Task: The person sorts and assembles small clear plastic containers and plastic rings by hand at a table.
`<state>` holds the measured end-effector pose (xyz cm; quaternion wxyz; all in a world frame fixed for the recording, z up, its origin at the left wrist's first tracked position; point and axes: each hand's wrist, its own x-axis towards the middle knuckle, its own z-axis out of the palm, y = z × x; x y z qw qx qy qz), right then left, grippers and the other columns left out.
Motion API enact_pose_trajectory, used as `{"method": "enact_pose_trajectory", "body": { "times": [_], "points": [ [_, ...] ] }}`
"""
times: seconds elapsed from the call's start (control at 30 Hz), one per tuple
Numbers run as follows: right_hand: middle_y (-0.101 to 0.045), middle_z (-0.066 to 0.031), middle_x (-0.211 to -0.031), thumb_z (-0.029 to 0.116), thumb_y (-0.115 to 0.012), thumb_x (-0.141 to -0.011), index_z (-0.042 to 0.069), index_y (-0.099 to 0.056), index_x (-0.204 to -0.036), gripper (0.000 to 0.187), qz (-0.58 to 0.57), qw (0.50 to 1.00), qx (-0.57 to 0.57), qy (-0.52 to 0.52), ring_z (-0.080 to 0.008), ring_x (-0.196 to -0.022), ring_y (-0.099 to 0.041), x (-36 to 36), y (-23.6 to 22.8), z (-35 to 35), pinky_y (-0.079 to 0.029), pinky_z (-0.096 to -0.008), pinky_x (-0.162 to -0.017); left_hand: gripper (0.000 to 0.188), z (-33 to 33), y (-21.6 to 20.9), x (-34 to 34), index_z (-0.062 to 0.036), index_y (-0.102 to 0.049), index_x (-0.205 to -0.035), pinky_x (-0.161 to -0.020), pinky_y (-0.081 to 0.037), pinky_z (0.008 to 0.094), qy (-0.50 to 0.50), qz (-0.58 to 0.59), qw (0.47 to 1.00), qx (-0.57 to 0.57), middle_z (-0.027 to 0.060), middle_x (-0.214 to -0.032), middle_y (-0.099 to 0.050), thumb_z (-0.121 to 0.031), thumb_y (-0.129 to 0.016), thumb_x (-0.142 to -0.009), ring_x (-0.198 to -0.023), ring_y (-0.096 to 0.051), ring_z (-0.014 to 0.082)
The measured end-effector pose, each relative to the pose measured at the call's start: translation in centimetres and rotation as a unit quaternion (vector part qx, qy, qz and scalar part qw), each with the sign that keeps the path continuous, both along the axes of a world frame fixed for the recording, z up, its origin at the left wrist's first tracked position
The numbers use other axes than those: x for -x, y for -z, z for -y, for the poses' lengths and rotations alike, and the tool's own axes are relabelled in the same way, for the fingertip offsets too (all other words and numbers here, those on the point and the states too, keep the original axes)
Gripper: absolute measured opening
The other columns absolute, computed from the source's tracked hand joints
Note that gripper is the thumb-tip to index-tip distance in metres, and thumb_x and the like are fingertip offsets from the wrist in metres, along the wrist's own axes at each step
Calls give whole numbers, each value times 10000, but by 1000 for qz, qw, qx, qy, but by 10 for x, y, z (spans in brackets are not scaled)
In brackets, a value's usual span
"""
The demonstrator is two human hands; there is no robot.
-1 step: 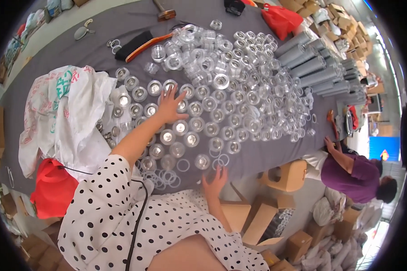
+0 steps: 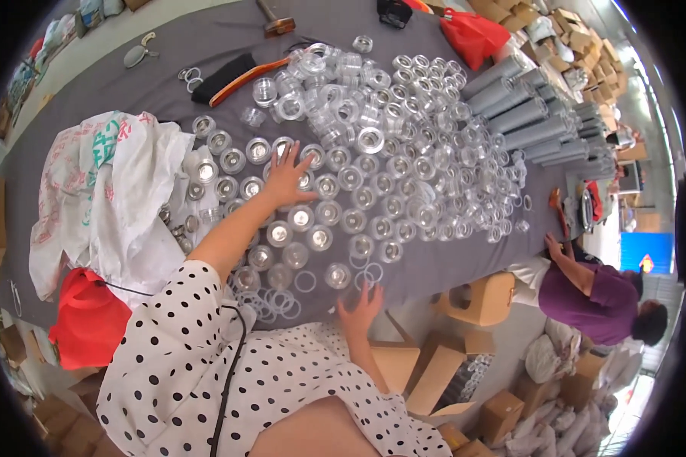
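L hand [image 2: 288,183]: splayed over clear cups [image 2: 301,218], prob. steadying.
R hand [image 2: 360,311]: your fingers parted nr rings [image 2: 284,305], nothing visibly held.
Clear cups: spread, prob. easing your reach.

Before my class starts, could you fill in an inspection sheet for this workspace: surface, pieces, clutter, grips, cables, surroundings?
Surface: table under grey cloth.
Pieces: many clear round pieces, heaped farther off and to the right, more spread out nearer the person; pale rings by the near edge.
Clutter: black-bristled brush, hammer, printed white sack, grey tubes.
Grips: left grip, a bare hand, open with fingers spread among the pieces; right grip, also bare, open at the near edge beside loose rings.
Cables: thin black cable down the dotted garment.
Surroundings: co-worker in purple at right; cardboard boxes.
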<state>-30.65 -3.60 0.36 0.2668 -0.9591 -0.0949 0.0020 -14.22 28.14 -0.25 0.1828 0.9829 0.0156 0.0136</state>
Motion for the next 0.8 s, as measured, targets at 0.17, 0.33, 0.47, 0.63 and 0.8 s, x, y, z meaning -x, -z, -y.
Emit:
{"method": "enact_pose_trajectory", "body": {
  "times": [0.17, 0.33, 0.47, 0.63, 0.8],
  "points": [
    [-164, -247, -1375, 500, -734, -540, 131, -279, -1346, 996, -67, 991, 114, -20, -420, -1283, -128, -22, 14, 9, -161, -562, -1000, 927, 21, 0, -23, -160, -363, -1311, -1044, -60, 530, -9, -100, 995, -21, 235, -1397, -151, -645, -629, -567, -1308, -60, 406],
    [-176, -224, -1379, 531, -702, -578, 144, -337, -1322, 915, -62, 993, 91, -44, -410, -1293, -110, -58, 18, 5, -127, -588, -996, 853, 47, 3, -15, -155, -427, -1262, -1022, -137, 542, 52, -137, 984, 103, 250, -1371, -195, -610, -647, -574, -1271, -200, 389],
    [-175, -208, -1386, 497, -722, -566, 131, -302, -1336, 951, -50, 992, 99, -55, -387, -1298, -117, -63, 21, 15, -116, -559, -1015, 769, 83, 13, 7, -170, -463, -1223, -950, -279, 511, 53, -49, 994, 86, 230, -1354, -227, -536, -688, -585, -1169, -349, 404],
    [-299, -229, -1322, 431, -676, -657, 98, -391, -1280, 761, -44, 996, -36, -67, -393, -1228, -265, -62, 25, 48, -219, -509, -983, 657, 83, 0, 3, -146, -488, -1187, -921, -324, 460, 101, -32, 990, 97, 230, -1301, -301, -452, -680, -637, -1097, -422, 377],
    [-346, -196, -1306, 302, -529, -807, 58, -389, -1271, 542, 26, 983, -55, 171, -349, -1208, -315, -91, 38, 68, -236, -477, -975, 562, 54, -10, -25, -132, -462, -1196, -899, -338, 435, -30, 90, 989, 114, 146, -1220, -403, -245, -660, -682, -1080, -426, 323]
  ]
}}
